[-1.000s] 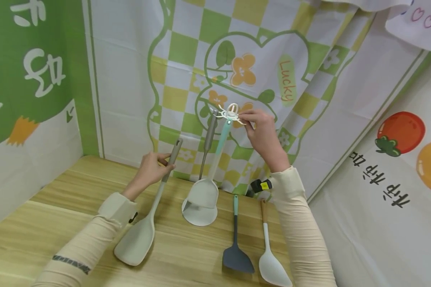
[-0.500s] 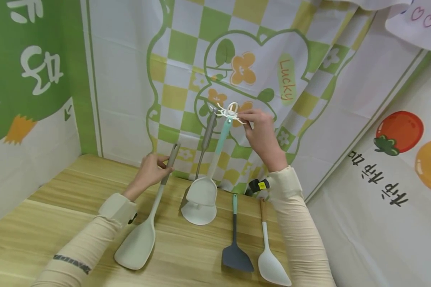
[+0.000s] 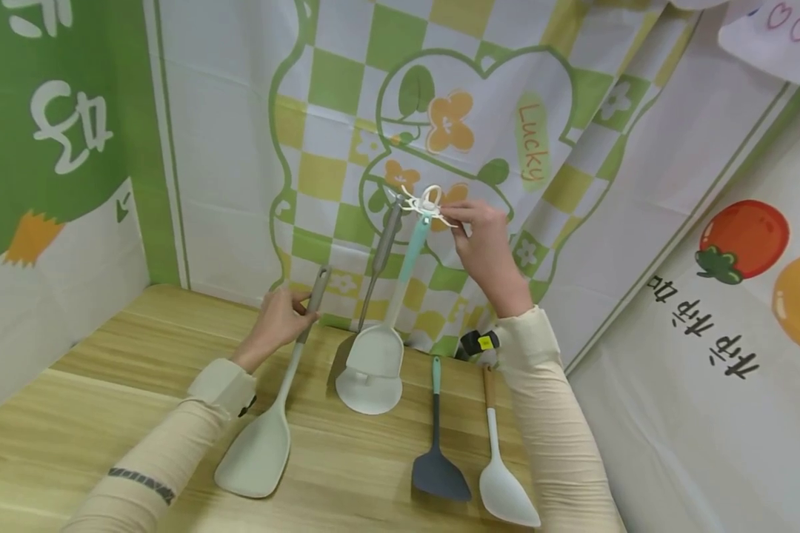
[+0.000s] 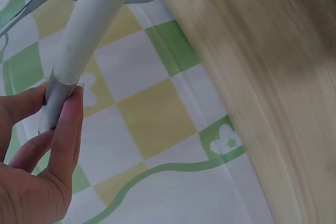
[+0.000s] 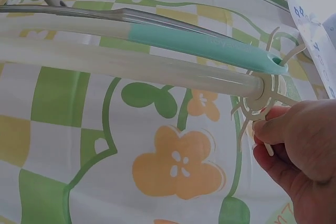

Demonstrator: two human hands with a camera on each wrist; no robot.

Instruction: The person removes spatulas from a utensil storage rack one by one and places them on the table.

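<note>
My left hand (image 3: 280,318) pinches the grey handle of a cream spatula (image 3: 256,451), whose broad head slants down to the lower left, close over the table. In the left wrist view, thumb and fingers (image 4: 67,129) grip the handle's grey end. My right hand (image 3: 483,229) pinches a hook arm of a white utensil rack's hook ring (image 3: 428,201). The rack's round base (image 3: 373,401) stands on the table. From the ring hang a teal-handled spatula (image 3: 410,255) with a cream head, and a grey-handled utensil (image 3: 385,244) whose lower end is hidden behind it.
A dark spatula (image 3: 438,474) with a teal handle and a white spatula (image 3: 507,492) with a wooden handle lie on the wooden table (image 3: 347,481) at right. A checked cloth (image 3: 336,81) hangs close behind the rack. A black object (image 3: 476,343) shows by the right sleeve.
The lower end of the hanging grey-handled utensil has shifted slightly left. My left hand and its spatula handle have moved a little left. My right hand keeps its hold on the ring.
</note>
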